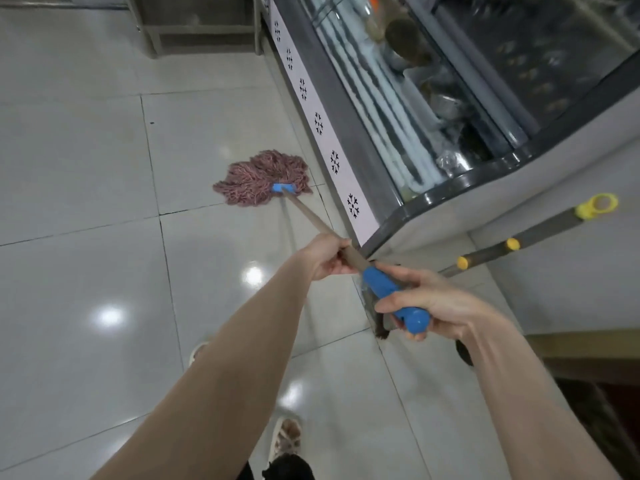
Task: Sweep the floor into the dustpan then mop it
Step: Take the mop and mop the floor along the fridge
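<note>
Down on the pale tiled floor (86, 168), the mop (308, 216) is at work. Its pinkish stringy mop head (263, 178) is spread flat on the tiles just beside the base of a glass-fronted display freezer (415, 133), the one with the snowflake strip along the bottom.

Both bare arms reach forward and slightly right, and the wooden shaft runs diagonally back from the head up to the hands. The left hand (327, 256) sits further down the shaft with the arm nearly straight, its fingers curled tight round the wood. The right hand (440, 306) is nearer the body with the wrist bent inward, its fingers and thumb wrapped round the blue grip (391, 296) at the very top end. The two hands are near each other but not touching.

Off to the right, a grey pole (519, 240) with yellow fittings leans against the freezer's side. One sandalled foot (287, 441) shows low down between the arms.
</note>
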The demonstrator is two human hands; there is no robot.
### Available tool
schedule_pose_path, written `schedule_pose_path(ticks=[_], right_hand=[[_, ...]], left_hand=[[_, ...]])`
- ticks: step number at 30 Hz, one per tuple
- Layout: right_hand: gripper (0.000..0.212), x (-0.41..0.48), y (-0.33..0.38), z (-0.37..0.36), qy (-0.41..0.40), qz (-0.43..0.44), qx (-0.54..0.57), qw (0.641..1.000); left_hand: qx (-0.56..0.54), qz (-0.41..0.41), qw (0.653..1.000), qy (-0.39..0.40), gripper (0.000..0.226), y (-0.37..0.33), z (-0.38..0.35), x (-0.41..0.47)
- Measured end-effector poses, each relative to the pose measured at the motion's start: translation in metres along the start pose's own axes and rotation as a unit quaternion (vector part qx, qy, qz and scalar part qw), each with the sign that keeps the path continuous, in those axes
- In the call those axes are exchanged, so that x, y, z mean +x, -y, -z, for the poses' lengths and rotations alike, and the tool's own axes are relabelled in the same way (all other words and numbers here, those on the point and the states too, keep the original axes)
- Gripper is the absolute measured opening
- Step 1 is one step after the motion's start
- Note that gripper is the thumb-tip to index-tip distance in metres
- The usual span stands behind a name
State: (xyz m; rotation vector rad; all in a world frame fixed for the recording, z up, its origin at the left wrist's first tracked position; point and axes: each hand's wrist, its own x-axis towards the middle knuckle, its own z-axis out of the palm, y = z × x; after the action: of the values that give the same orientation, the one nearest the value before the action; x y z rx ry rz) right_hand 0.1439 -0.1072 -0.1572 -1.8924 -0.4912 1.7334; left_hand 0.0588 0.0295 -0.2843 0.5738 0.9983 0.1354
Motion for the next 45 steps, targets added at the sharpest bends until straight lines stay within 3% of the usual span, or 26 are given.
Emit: schedule_pose_path(ticks=[6, 13, 27, 32, 35, 39, 45], right_hand=[[0.073, -0.027, -0.028, 0.023, -0.014, 0.014, 0.039, 0.999], [0.079, -0.026, -0.037, -0.001, 0.037, 0.0, 0.022, 0.999], [0.084, -0.043, -0.043, -0.158, 0.137, 0.01, -0.065, 0.988], [0.081, -0.052, -0.064, -0.218, 0.171, 0.007, -0.096, 0.981], [0.08, -0.057, -0.079, -0.249, 0.186, 0.004, -0.094, 0.978], [0.069, -0.068, -0.095, -0.269, 0.199, -0.003, -0.087, 0.976], [0.071, -0.091, -0.115, -0.273, 0.177, 0.015, -0.109, 0.978]], left_hand=[[0.048, -0.005, 0.999, 0.011, 0.011, 0.03, -0.048, 0.002], [0.053, -0.006, 0.998, -0.02, 0.01, 0.042, -0.021, -0.026], [0.023, -0.047, 0.993, -0.106, 0.014, 0.075, 0.127, -0.145], [0.005, -0.053, 0.991, -0.121, 0.031, 0.108, 0.187, -0.19], [-0.008, -0.043, 0.986, -0.16, 0.024, 0.125, 0.217, -0.216], [-0.028, -0.031, 0.982, -0.186, 0.014, 0.147, 0.238, -0.242], [-0.053, -0.032, 0.98, -0.188, 0.015, 0.175, 0.238, -0.258]])
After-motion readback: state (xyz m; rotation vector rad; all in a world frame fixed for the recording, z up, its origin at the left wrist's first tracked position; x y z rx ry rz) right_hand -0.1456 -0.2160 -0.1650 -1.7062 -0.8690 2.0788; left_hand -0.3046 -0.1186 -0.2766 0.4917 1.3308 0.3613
